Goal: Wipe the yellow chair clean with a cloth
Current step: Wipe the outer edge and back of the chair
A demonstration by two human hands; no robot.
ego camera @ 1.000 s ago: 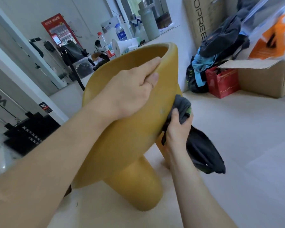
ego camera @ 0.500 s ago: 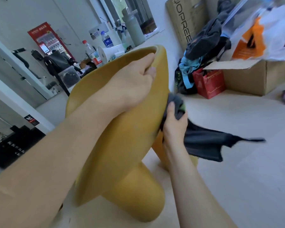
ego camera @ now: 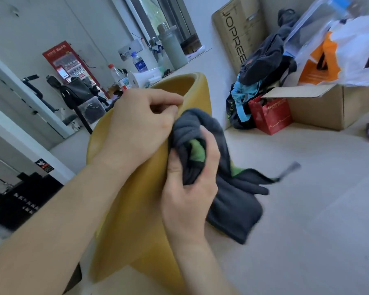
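Note:
The yellow chair (ego camera: 136, 209) is tipped on its side in front of me, its rounded seat rim pointing up and away. My left hand (ego camera: 136, 124) curls over the rim near the top and grips it. A dark grey cloth (ego camera: 232, 201) with a green patch is bunched in my right hand (ego camera: 190, 184), which presses it against the chair's outer right side, just below the left hand. The loose end of the cloth hangs down to the right. The chair's legs are mostly hidden behind my arms.
Pale floor (ego camera: 307, 209) stretches to the right. An open cardboard box (ego camera: 320, 107), a red bag (ego camera: 271, 116) and piled dark clothes (ego camera: 262, 60) stand against the back wall. A ledge holds bottles (ego camera: 117, 75) and a flask (ego camera: 173, 47). Black equipment (ego camera: 19, 199) sits at left.
My right hand has slid the cloth upward along the chair's side, close under my left hand. The cloth's tail dropped. The view has come closer to the chair.

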